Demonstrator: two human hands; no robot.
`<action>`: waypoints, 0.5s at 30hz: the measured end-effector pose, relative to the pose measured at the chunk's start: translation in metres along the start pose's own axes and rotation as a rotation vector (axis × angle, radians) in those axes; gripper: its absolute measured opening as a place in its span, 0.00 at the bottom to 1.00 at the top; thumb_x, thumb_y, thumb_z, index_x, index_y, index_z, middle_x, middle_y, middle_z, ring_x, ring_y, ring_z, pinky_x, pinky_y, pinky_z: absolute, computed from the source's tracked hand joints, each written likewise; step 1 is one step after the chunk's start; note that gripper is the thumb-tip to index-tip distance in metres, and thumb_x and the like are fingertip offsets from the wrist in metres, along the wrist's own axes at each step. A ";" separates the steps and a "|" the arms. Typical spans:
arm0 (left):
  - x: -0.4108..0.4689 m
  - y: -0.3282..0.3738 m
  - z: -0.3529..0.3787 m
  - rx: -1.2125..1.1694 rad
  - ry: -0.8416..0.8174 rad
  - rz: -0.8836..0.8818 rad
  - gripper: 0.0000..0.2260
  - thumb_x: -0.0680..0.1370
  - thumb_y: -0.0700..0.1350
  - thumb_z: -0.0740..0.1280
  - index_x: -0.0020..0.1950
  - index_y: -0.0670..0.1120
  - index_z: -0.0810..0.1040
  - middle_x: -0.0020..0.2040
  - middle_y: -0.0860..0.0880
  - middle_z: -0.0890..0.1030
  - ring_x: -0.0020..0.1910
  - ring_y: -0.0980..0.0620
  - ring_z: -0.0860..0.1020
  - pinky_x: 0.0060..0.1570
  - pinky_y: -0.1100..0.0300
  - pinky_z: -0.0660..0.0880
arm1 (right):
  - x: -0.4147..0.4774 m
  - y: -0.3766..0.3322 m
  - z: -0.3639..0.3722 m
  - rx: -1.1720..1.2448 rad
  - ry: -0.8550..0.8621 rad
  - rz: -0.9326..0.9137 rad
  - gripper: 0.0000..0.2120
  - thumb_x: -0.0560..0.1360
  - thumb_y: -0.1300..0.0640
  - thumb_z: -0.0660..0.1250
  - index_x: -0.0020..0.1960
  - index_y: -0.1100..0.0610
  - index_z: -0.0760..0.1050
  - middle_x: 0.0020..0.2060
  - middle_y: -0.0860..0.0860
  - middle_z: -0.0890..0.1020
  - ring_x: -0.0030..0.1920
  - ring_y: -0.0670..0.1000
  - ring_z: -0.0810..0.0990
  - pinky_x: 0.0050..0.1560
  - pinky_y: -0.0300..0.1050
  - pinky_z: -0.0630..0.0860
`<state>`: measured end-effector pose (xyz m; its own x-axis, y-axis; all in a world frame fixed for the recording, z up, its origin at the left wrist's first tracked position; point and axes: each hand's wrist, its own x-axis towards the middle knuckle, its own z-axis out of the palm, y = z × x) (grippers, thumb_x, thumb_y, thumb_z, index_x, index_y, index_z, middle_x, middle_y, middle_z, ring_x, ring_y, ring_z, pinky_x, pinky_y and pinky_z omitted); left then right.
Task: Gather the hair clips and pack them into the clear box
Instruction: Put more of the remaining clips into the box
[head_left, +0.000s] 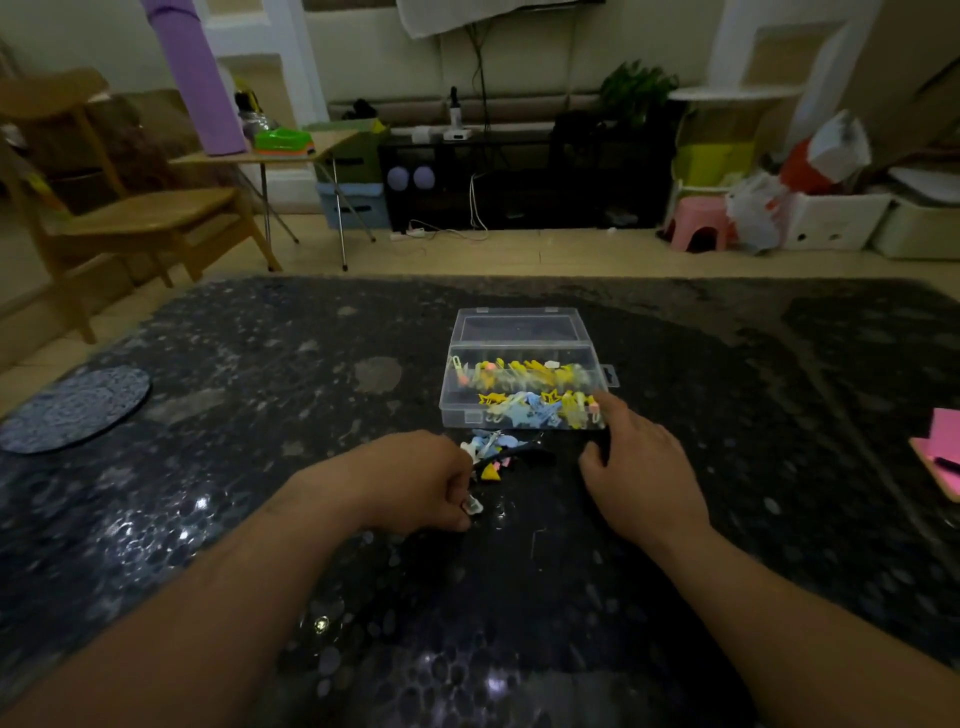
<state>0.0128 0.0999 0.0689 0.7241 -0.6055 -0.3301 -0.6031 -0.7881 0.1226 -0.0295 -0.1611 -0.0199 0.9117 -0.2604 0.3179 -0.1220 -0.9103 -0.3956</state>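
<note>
Open clear box (457, 411) of hair clips (524, 376), loose clips (493, 457) beside it between left hand (415, 480) and right hand (641, 470)

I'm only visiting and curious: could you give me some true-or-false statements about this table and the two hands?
1. The clear plastic box stands with its lid open. True.
2. That box is empty. False: it holds many yellow and blue hair clips.
3. A small pile of loose clips lies on the dark speckled table just in front of the box. True.
4. The left hand lies flat with straight fingers. False: its fingers are curled round a pale clip.
5. The right hand lifts the box off the table. False: the box rests on the table, and the index finger reaches to its near right corner.
</note>
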 end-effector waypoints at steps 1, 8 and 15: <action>0.000 0.001 -0.001 -0.002 -0.013 0.001 0.11 0.77 0.58 0.74 0.49 0.53 0.79 0.43 0.57 0.78 0.42 0.59 0.75 0.41 0.59 0.72 | 0.000 0.000 0.001 0.000 0.001 -0.003 0.30 0.79 0.49 0.63 0.80 0.48 0.64 0.64 0.53 0.83 0.63 0.55 0.81 0.72 0.58 0.74; 0.013 0.006 -0.019 -0.266 0.166 0.024 0.06 0.79 0.54 0.74 0.46 0.53 0.82 0.41 0.58 0.82 0.39 0.65 0.79 0.40 0.67 0.74 | 0.000 0.002 0.003 -0.012 0.009 -0.005 0.30 0.79 0.49 0.63 0.81 0.49 0.63 0.65 0.52 0.82 0.66 0.53 0.80 0.75 0.56 0.70; 0.103 0.020 -0.042 -0.447 0.440 -0.080 0.08 0.82 0.50 0.72 0.48 0.47 0.86 0.42 0.56 0.83 0.41 0.57 0.80 0.38 0.60 0.75 | -0.001 0.001 0.001 -0.017 0.006 -0.005 0.30 0.81 0.49 0.62 0.82 0.46 0.60 0.68 0.50 0.80 0.68 0.51 0.78 0.77 0.54 0.68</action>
<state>0.0896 0.0177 0.0770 0.8883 -0.4565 0.0495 -0.4123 -0.7453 0.5239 -0.0298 -0.1614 -0.0218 0.9100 -0.2580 0.3246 -0.1245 -0.9168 -0.3795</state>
